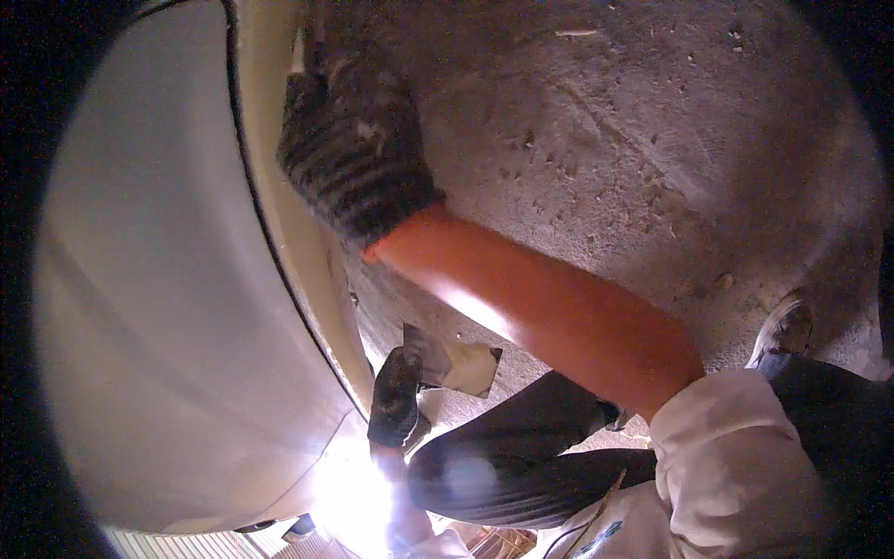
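My right hand (356, 154), in a dark striped knit glove with an orange cuff edge, is at the lower edge of a grey car body panel (177, 252). Its fingers look curled; a narrow pale piece shows just beyond them, and what they hold is hidden. Lower down, my left hand (396, 396), also in a dark glove, is beside the same panel edge with its fingers bent in. Against it lies a flat beige sheet with dark parts (466, 366); I cannot tell whether the fingers grip it.
A cream-coloured sill strip (317, 307) runs along the panel's dark seam. Rough concrete floor (596, 168) spreads to the right, with small debris. My bent leg (512, 456) and a shoe (787, 326) are low in view. Strong glare (349, 498) whites out the area by my left forearm.
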The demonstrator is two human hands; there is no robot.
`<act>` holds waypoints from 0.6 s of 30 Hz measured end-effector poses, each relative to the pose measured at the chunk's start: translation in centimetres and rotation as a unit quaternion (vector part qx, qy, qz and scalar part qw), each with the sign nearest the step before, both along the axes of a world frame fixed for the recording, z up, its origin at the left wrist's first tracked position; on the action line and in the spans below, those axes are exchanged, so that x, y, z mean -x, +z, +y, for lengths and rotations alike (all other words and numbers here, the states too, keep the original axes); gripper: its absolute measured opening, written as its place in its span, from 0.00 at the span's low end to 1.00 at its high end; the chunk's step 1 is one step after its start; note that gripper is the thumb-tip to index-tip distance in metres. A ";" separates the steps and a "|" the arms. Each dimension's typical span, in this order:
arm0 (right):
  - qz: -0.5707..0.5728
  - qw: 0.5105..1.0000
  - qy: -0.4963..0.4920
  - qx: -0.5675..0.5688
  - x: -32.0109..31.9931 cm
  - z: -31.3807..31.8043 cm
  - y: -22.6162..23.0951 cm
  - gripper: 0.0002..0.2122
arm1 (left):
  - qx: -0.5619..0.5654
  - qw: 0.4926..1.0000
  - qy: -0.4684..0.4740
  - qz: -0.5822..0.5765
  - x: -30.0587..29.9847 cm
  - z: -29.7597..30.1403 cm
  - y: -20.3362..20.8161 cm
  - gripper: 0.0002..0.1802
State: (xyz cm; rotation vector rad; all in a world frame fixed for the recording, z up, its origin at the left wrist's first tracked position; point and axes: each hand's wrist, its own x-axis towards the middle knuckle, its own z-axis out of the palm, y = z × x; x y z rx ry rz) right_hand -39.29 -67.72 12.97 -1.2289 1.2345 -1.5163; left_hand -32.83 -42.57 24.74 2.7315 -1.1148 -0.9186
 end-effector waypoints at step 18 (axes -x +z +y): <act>-0.043 0.999 0.000 -0.005 -2.3 8.3 3.9 0.22 | -0.049 0.993 -0.104 -0.027 -3.8 4.3 0.6 0.17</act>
